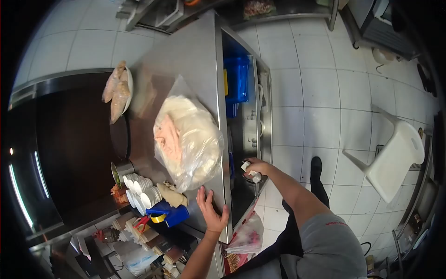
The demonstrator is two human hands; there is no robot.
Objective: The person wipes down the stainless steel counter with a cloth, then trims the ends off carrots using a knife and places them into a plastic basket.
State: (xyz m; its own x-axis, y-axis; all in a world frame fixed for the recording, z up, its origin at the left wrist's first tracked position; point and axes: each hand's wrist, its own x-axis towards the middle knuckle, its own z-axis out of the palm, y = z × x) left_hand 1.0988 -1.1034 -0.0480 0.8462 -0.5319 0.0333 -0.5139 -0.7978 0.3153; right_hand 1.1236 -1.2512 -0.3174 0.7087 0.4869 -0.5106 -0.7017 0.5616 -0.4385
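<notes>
My left hand [211, 213] lies on the edge of the steel counter [186, 51], fingers apart, with nothing in it. Close above its fingertips is a clear plastic bag [197, 144] of pale, round, flat pieces, with a pinkish piece of food [168, 139] on or in it. My right hand [256, 168] reaches over the open drawer [251, 123] at the counter's front. Its fingers are closed around a small white object [251, 173], whose kind I cannot make out. A blue tub [237, 79] sits farther along in the drawer.
Wrapped pieces of food [120, 93] lie on a plate at the counter's far edge. Stacked white cups [143, 188], a roll of yellow tape [158, 218] and red-handled scissors [141, 224] are on the left. A white plastic stool [395, 158] stands on the tiled floor [320, 88].
</notes>
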